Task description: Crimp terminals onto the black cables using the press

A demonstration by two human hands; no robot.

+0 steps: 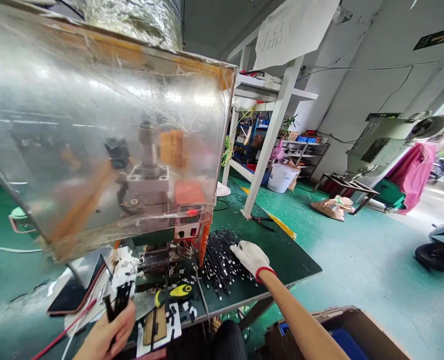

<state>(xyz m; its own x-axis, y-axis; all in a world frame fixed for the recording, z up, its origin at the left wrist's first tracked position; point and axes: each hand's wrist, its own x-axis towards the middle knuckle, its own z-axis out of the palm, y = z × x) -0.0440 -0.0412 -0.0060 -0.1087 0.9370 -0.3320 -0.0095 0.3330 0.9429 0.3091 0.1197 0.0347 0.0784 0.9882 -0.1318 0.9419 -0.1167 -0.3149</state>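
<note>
Presently, your left hand (118, 327) grips black strips (122, 296), probably light and flexible; hold mid-length. Your right hand (252, 257) touches the strip pile (220, 261), grasp indiscernible.

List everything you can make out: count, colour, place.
Strips: many, black, piled on the bench
Bench: one, green, beneath the strips
Cover: one, clear, in front of the press
Press: one, grey, behind the cover
Control box: one, white front, cover's lower right
Phone: one, dark, bench's left
Tool: one, yellow and black, bench front
Scraps: many, black and white, bench front
Rack: one, white, centre
Bin: one, white, past the rack
Sack: one, tan, right of the bin
Machine: one, pale green, right
Cloth: one, pink, far right
Carton: one, brown, lower right
Left hand: one, bare, lower left, gripping strips
Right hand: one, white glove, at the strips
</note>
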